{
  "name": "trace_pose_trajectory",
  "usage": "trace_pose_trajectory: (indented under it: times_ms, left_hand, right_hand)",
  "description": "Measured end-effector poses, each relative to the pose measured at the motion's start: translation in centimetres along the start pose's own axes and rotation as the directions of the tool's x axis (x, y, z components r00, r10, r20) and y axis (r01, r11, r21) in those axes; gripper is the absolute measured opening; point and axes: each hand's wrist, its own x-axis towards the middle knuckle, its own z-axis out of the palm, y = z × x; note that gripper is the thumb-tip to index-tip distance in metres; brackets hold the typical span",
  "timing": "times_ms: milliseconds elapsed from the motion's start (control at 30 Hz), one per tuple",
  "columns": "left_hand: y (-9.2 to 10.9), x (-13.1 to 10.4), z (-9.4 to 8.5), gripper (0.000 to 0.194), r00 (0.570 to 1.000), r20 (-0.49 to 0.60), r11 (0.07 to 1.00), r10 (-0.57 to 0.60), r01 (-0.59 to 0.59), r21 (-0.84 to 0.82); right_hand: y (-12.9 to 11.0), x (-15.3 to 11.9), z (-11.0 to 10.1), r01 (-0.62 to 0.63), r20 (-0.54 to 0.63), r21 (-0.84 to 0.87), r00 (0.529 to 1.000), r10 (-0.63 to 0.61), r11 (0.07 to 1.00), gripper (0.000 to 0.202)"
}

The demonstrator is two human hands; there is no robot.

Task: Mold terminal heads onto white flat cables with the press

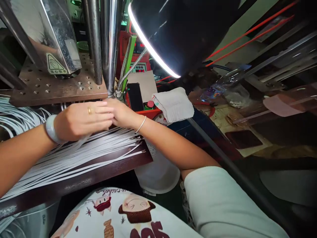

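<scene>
My left hand (83, 120), with a ring and a pale bangle, is above a bundle of thin white cables (81, 158) in front of the press. Its fingers lie straight and pressed together, their tips against my right hand (119, 112). A blurred white strand hangs under the left palm; what that hand holds, if anything, is hidden. The right hand is beside the corner of the drilled metal plate (59, 91), its fingers mostly covered by the left ones. Small metal connectors (138, 142) sit at the right ends of the cables.
A metal guard with a hand-warning label (56, 64) stands at upper left, among steel columns (93, 39). A lit lamp (153, 46) hangs overhead. A phone (135, 96), a red button (150, 104) and a folded cloth (174, 105) are right of the hands. Below is a white bucket (158, 175).
</scene>
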Motion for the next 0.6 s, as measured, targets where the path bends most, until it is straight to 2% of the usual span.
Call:
trace_pose_trajectory:
  times_ms: [33,67,100,133,167,200,267,367,433,500,533,600]
  left_hand:
    - [0.0,-0.2,-0.1,0.04,0.988,-0.125,0.995,-0.096,0.095,-0.011]
    - [0.0,-0.6,-0.3,0.041,0.944,-0.241,0.974,-0.224,0.225,-0.024]
    - [-0.1,-0.9,-0.4,0.042,0.876,-0.326,0.931,-0.356,0.361,-0.048]
    - [-0.2,-1.3,-0.6,0.044,0.804,-0.37,0.878,-0.466,0.472,-0.079]
    - [-0.4,-1.6,-0.6,0.045,0.751,-0.379,0.831,-0.541,0.546,-0.104]
    - [-0.7,-1.8,-0.4,0.046,0.723,-0.372,0.803,-0.582,0.584,-0.119]
    - [-1.6,-2.1,0.3,0.041,0.726,-0.347,0.796,-0.594,0.593,-0.123]
    - [-2.8,-2.4,1.9,0.034,0.794,-0.291,0.843,-0.535,0.526,-0.113]
    - [-3.1,-2.5,2.5,0.034,0.813,-0.296,0.865,-0.501,0.485,-0.132]
    - [-2.8,-2.5,2.4,0.034,0.788,-0.344,0.86,-0.511,0.477,-0.183]
    - [-2.5,-2.5,2.2,0.034,0.773,-0.363,0.854,-0.52,0.475,-0.212]
    - [-2.1,-2.5,1.7,0.03,0.772,-0.371,0.856,-0.517,0.46,-0.234]
  right_hand:
    - [0.3,0.4,0.4,-0.063,0.045,0.016,0.997,0.062,0.998,0.04]
    - [0.6,0.7,0.7,-0.129,0.103,0.03,0.987,0.126,0.991,0.041]
    - [0.8,0.8,1.1,-0.191,0.158,0.04,0.97,0.182,0.981,0.04]
    - [0.9,0.7,1.5,-0.224,0.207,0.051,0.956,0.209,0.973,0.037]
    - [0.8,0.5,1.8,-0.231,0.242,0.07,0.948,0.208,0.97,0.033]
    - [0.5,0.1,2.1,-0.223,0.257,0.098,0.947,0.192,0.97,0.03]
    - [-0.7,-0.8,2.5,-0.205,0.251,0.166,0.955,0.16,0.965,0.026]
    - [-2.8,-1.9,2.3,-0.205,0.246,0.316,0.961,0.129,0.926,0.023]
    - [-3.8,-2.0,2.0,-0.232,0.158,0.414,0.971,0.182,0.88,0.03]
    - [-4.4,-1.4,1.8,-0.244,0.028,0.486,0.964,0.264,0.839,0.043]
    - [-4.6,-1.0,1.7,-0.252,-0.002,0.514,0.956,0.295,0.82,0.043]
    - [-5.0,-0.1,1.7,-0.304,0.055,0.542,0.943,0.328,0.783,0.021]
